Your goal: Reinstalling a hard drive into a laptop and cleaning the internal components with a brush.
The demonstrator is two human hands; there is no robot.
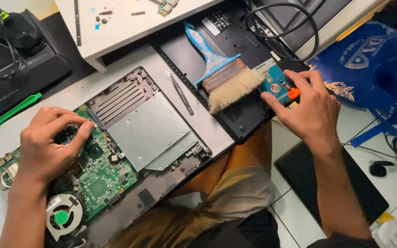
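On green motherboard (pixel 98 177), left hand (pixel 51 144) resting, right hand (pixel 311 110) gripping orange screwdriver (pixel 293 93)

White label (pixel 211 26) on black panel (pixel 235 50)

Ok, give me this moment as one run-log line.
left hand: resting on green circuit board | right hand: gripping orange-handled screwdriver over hard drive | brush: lying beside drive
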